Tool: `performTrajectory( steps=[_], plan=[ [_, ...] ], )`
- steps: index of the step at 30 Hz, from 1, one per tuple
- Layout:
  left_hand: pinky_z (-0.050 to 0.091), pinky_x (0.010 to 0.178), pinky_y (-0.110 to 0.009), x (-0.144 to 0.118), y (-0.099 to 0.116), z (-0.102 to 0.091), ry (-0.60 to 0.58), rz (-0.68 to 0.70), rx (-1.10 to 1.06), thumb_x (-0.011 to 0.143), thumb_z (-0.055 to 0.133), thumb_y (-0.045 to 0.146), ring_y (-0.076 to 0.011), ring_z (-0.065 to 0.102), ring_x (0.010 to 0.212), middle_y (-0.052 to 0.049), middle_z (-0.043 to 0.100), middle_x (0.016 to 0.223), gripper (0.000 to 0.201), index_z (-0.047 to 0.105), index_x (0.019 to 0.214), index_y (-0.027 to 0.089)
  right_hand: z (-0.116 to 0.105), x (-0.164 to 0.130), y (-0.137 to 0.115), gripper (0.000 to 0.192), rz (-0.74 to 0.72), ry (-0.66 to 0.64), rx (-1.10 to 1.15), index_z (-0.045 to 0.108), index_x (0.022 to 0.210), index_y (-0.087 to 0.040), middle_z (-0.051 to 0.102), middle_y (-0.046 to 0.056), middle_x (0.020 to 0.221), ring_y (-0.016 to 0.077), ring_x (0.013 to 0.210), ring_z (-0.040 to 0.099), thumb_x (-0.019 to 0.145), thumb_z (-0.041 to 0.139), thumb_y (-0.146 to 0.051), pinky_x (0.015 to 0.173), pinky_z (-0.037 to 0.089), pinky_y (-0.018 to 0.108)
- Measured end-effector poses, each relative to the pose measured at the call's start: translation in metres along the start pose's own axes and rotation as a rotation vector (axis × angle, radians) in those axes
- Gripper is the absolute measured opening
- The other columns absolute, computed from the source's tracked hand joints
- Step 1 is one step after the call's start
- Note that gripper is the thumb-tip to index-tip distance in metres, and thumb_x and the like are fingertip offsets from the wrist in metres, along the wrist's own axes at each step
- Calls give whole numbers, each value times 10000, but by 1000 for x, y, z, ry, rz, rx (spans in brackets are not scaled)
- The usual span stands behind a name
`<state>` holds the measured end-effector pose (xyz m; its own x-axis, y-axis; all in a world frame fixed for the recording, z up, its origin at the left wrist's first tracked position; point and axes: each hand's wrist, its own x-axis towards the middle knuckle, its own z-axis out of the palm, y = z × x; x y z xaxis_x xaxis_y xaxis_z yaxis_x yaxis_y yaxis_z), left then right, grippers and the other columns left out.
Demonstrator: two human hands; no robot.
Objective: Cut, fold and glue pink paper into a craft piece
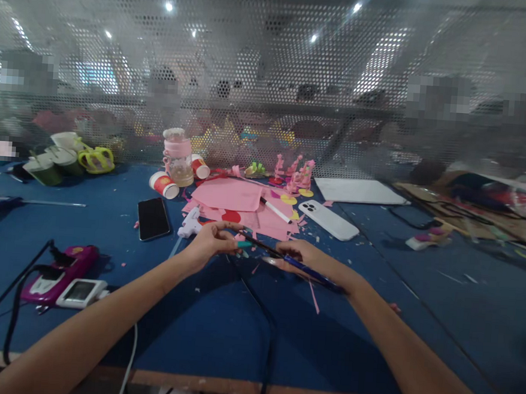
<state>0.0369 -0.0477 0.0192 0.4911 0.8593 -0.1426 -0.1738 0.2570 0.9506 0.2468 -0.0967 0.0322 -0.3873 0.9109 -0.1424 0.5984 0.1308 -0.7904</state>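
My right hand (pixel 304 257) is closed round a slim pen-like tool (pixel 312 271) with a blue handle and a thin dark front part. The tool slants up to the left, and its dark end reaches the fingertips of my left hand (pixel 217 242). There the left thumb and fingers pinch together at that end; any small piece between them is too blurred to make out. A narrow pink paper strip (pixel 313 296) hangs below my right hand. Beyond both hands lie stacked pink paper sheets (pixel 227 193) with scraps and a white-barrelled marker (pixel 276 210).
Left are a white glue gun (pixel 191 222), a dark phone (pixel 153 219) and a magenta power strip (pixel 71 270). Behind stand a bottle (pixel 178 161), paper cups (pixel 163 185) and pink figures (pixel 298 175). A white phone (pixel 328 219) lies right; a black cable (pixel 256 298) crosses in front.
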Motion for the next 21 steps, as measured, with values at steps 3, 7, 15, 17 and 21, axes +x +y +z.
performTrajectory(
  steps=[3, 7, 15, 17, 21],
  plan=[
    [458, 496, -194, 0, 0, 0, 4, 2, 3, 436, 763, 105, -107, 586, 467, 46, 580, 471, 444, 607, 852, 102, 0, 0, 0, 431, -1, 0, -1, 445, 602, -175, 325, -48, 553, 85, 505, 319, 636, 542, -593, 471, 258, 222],
    [454, 487, -187, 2, -1, -2, -2, 6, 7, 439, 765, 120, -103, 581, 461, 40, 584, 466, 446, 603, 854, 97, 0, 0, 2, 437, -19, -1, -23, 424, 575, -178, 304, -53, 537, 81, 496, 298, 636, 530, -598, 467, 245, 222],
    [463, 511, -184, 3, -2, -3, -2, 81, 130, 509, 755, 177, -106, 595, 494, 41, 596, 480, 609, 514, 1062, 90, -3, 6, 21, 364, -50, 248, -319, 356, 548, -198, 322, -47, 504, 99, 495, 315, 675, 519, -498, 478, 214, 231],
    [461, 510, -181, 4, -4, -3, 52, 126, 165, 531, 746, 189, -109, 602, 512, 57, 588, 486, 674, 460, 1135, 102, -4, 7, 23, 321, -1, 335, -451, 382, 568, -201, 396, -25, 510, 120, 507, 375, 692, 518, -464, 481, 226, 238],
    [467, 508, -192, 8, -7, -5, 100, 182, 200, 535, 742, 220, -115, 608, 517, 74, 569, 499, 598, 507, 1077, 124, -7, 9, 26, 231, 204, 490, -666, 512, 754, -187, 590, 58, 682, 192, 628, 530, 721, 524, -415, 505, 280, 249]
  ],
)
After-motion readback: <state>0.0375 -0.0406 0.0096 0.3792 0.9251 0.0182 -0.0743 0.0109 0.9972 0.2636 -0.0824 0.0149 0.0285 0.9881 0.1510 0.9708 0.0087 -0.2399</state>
